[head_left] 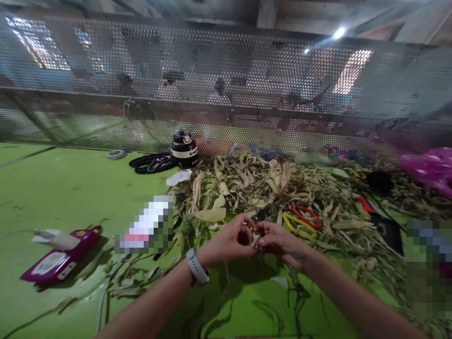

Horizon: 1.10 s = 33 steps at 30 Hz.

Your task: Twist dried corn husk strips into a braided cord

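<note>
Holds grip pinched together fingertip to fingertip, left hand (229, 241) against right hand (282, 242), clamped on a small pale-green plant scrap (255, 239). Shows that scrap only in part, caught between thumbs and fingers, above the green tabletop (70, 188) and at the near edge of a broad heap of dried leaves (247, 179), husk-like in places. Looks like close fingertip work on one piece, perhaps picking or pulling apart; cannot tell which. Seems to call next for a light, even pinch on both sides, with enough slack to part the scrap without crushing it. Has loose dark stems (298, 292) under the right forearm, likely to snag on a low pass. Has a red loop (319, 220) and a yellow loop (284, 218), possibly scissor handles, on the heap just beyond the right hand, near enough to catch fingers. Wears a white wristband (197, 267) on the left wrist. Includes, farther left, a magenta power strip (72, 252); behind, a black-and-white bottle (183, 153) near a perforated metal screen (226, 52), and at far right a purple plastic bag (432, 169).
</note>
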### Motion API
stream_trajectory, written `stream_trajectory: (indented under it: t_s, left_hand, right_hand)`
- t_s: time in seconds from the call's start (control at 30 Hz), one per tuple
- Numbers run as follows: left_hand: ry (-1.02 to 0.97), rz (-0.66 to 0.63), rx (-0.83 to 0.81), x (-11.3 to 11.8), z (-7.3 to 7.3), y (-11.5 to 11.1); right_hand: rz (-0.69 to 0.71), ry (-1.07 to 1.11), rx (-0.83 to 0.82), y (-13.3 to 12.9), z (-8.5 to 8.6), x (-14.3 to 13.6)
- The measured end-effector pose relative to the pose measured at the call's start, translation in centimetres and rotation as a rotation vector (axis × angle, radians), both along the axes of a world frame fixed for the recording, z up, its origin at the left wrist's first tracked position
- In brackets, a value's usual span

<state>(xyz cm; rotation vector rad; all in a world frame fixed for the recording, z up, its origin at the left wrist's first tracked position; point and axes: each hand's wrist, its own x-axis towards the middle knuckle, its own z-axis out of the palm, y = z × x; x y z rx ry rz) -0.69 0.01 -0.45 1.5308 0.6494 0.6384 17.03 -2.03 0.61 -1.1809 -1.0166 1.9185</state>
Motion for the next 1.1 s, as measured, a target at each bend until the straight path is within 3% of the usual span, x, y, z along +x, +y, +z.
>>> stream_trajectory:
  t_s: [0.17, 0.37, 0.47, 0.6, 0.77, 0.97, 1.1]
  left_hand:
    - [0.062, -0.015, 0.142, 0.0, 0.3, -0.4]
    - [0.083, 0.022, 0.019, -0.1, -0.3, 0.2]
    - [0.122, 0.047, 0.036, -0.1, -0.4, 0.1]
    - [0.164, 0.055, 0.093, 0.0, -0.2, -0.1]
    - [0.116, 0.046, -0.082, 0.0, 0.5, 0.3]
    - [-0.020, -0.070, -0.330, 0.2, 0.7, -0.1]
    - [0.024, -0.101, -0.263, 0.3, 0.4, -0.3]
  right_hand:
    - [0.071, -0.095, 0.048, 0.2, 0.0, 0.2]
    - [0.028, -0.101, 0.102, 0.1, 0.4, 0.1]
    - [-0.011, -0.140, 0.142, 0.1, 0.4, 0.0]
    - [0.038, -0.290, 0.225, 0.1, 0.2, 0.0]
    - [-0.152, -0.338, 0.381, 0.2, 0.2, 0.1]
    - [-0.232, -0.102, 0.214, -0.1, 0.1, -0.3]
    - [-0.192, -0.006, 0.100, -0.3, 0.0, -0.4]
